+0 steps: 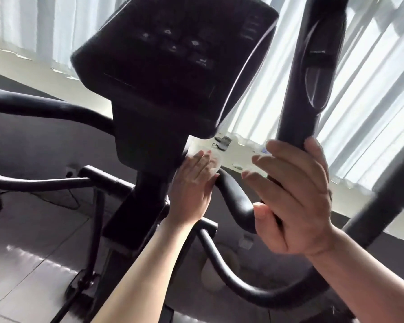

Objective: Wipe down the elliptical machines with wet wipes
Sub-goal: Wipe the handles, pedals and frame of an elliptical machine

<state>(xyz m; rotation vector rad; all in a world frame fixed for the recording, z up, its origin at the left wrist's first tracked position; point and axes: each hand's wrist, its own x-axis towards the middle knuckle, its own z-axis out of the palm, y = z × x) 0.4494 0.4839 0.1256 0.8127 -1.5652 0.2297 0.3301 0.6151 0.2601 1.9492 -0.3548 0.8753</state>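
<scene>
A black elliptical machine fills the view, its console (pixel 173 54) tilted overhead on a thick centre post (pixel 147 145). My left hand (pixel 193 190) lies flat with straight fingers and presses a thin white wet wipe (pixel 214 163) against the right side of the post, where a curved fixed handle (pixel 233 199) comes out. Most of the wipe is hidden under the fingers. My right hand (pixel 294 197) grips the lower end of the upright moving handlebar (pixel 313 78), with fingers and thumb wrapped round it.
The left handlebars (pixel 44 108) reach out to the left. Behind the machine run a pale windowsill (pixel 233 157) with small items on it and white curtains (pixel 371 113). Grey tiled floor (pixel 33 264) and the machine's lower frame (pixel 91 264) lie below.
</scene>
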